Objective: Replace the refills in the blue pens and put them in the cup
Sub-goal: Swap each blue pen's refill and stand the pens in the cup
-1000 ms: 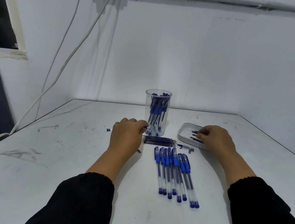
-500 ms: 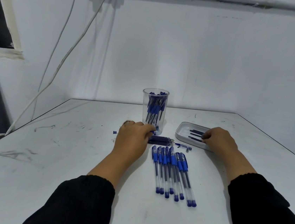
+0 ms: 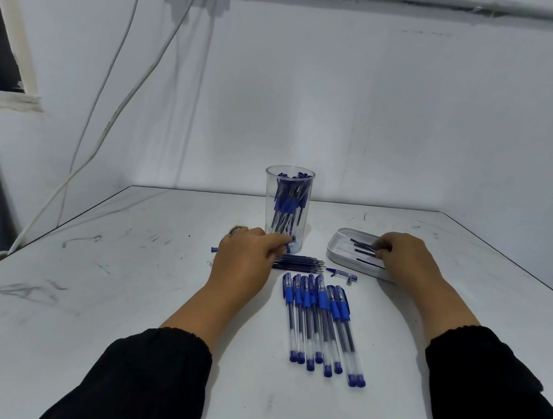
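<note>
A clear plastic cup (image 3: 286, 207) holding several blue pens stands at the table's middle back. In front of it lies a bundle of dark refills (image 3: 300, 263), and nearer me a row of several blue pens (image 3: 321, 321). My left hand (image 3: 245, 261) lies palm down at the bundle's left end, fingers curled round a pen whose blue end (image 3: 287, 247) peeks out by the cup's base. My right hand (image 3: 404, 258) reaches into the white tray (image 3: 339, 251), fingertips pinching one of the dark refills (image 3: 364, 246) in it.
A short clear pen piece with a blue tip (image 3: 342, 274) lies between the bundle and the tray. A small blue cap (image 3: 214, 249) sits left of my left hand. White cables (image 3: 137, 86) hang down the wall at the left. The table's edges run close on both sides.
My left hand slid slightly forward toward the cup's base. My right hand drew a little back across the tray, fingers still on the refills. The head camera tilted up a little.
</note>
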Demonstrator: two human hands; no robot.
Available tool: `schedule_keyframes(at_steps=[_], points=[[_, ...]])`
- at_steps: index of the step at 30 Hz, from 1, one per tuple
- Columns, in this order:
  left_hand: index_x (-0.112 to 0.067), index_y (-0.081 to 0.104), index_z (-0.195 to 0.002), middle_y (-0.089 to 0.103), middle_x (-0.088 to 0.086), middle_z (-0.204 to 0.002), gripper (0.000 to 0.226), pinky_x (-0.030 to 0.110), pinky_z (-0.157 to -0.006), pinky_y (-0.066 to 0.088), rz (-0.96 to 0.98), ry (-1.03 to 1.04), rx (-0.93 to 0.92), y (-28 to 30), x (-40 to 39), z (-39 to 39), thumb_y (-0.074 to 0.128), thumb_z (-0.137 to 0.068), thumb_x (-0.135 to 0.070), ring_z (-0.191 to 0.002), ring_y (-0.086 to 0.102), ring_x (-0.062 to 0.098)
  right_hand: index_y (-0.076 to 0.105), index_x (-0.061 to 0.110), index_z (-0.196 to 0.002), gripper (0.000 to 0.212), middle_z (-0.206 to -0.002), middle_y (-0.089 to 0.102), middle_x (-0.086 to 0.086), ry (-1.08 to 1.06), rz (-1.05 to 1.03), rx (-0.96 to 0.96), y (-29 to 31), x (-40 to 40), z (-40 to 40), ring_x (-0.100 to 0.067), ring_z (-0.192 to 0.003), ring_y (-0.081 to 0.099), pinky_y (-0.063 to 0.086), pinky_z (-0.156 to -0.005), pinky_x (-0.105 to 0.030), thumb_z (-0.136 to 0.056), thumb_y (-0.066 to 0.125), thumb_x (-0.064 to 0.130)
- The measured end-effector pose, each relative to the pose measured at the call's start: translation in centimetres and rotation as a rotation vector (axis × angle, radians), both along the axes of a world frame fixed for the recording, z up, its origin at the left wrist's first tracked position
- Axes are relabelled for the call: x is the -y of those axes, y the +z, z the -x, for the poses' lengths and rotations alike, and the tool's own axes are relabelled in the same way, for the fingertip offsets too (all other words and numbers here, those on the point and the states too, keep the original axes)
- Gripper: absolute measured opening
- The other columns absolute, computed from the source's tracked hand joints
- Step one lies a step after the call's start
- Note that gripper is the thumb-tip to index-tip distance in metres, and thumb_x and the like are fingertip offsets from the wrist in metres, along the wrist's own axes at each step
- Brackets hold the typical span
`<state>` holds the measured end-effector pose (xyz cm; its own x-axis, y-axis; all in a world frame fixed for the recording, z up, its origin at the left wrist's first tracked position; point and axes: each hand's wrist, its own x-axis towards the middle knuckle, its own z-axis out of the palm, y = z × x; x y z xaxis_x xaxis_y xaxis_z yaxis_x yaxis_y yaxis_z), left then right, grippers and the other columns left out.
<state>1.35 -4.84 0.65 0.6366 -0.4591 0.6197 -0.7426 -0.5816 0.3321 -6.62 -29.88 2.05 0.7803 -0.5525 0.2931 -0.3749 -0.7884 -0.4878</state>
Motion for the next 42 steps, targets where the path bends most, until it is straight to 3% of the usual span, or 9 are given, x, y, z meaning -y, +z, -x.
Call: schedule_keyframes(at_steps=[2,4,6,8,11,42], points=[[-0.024,0.061,-0.124,0.068,0.003,-0.098,0.03,0.033,-0.08,0.036,-0.003,0.013,-0.008,0.0,0.1,-0.2,0.046,-0.098,-0.022,-0.095,0.053,0.026,0.068,0.019,-0.104,0.019,-0.111,0.065,-0.007,0.048,0.003,0.059,0.4,-0.8,0.1,-0.023,-0.1,0.056,0.044,-0.085,-0.033,-0.094,0.053,0.011],[-0.021,0.058,-0.127,0.067,0.002,-0.105,0.032,0.034,-0.086,0.035,-0.027,0.029,-0.026,-0.1,0.1,-0.4,0.043,-0.099,-0.018,-0.1,0.051,0.025,0.068,0.02,-0.106,0.021,-0.106,0.068,-0.001,0.142,0.001,0.121,0.9,-2.1,0.4,-0.015,-0.093,0.057,0.042,-0.073,-0.025,-0.096,0.052,0.011],[-0.02,0.058,-0.127,0.067,0.0,-0.11,0.032,0.034,-0.089,0.034,-0.036,0.031,-0.025,-0.2,0.1,-0.5,0.043,-0.099,-0.018,-0.102,0.05,0.023,0.069,0.021,-0.113,0.029,-0.105,0.068,0.002,0.266,0.009,0.164,1.4,-3.7,0.8,-0.012,-0.095,0.06,0.044,-0.074,-0.018,-0.096,0.051,0.006],[-0.02,0.06,-0.124,0.067,-0.001,-0.111,0.03,0.033,-0.089,0.034,-0.03,0.022,-0.012,-0.2,0.2,-0.4,0.044,-0.099,-0.02,-0.102,0.051,0.021,0.07,0.02,-0.116,0.035,-0.105,0.069,-0.001,0.389,0.048,0.193,1.5,-4.7,0.9,-0.016,-0.099,0.062,0.049,-0.087,-0.03,-0.094,0.051,0.0],[-0.021,0.06,-0.123,0.067,-0.003,-0.112,0.029,0.032,-0.088,0.032,-0.024,0.021,-0.01,-0.2,0.2,-0.3,0.045,-0.099,-0.021,-0.101,0.051,0.02,0.072,0.023,-0.112,0.033,-0.101,0.069,0.002,0.457,0.125,0.179,1.3,-5.1,0.8,-0.014,-0.098,0.059,0.05,-0.087,-0.038,-0.094,0.055,0.002],[-0.023,0.059,-0.122,0.065,-0.005,-0.112,0.029,0.031,-0.089,0.034,-0.044,0.048,-0.038,0.2,0.0,-0.1,0.041,-0.1,-0.024,-0.101,0.05,0.017,0.073,0.023,-0.105,0.036,-0.098,0.067,-0.001,0.425,0.09,0.172,1.1,-5.2,1.3,-0.011,-0.095,0.061,0.052,-0.088,-0.039,-0.09,0.054,-0.003]])
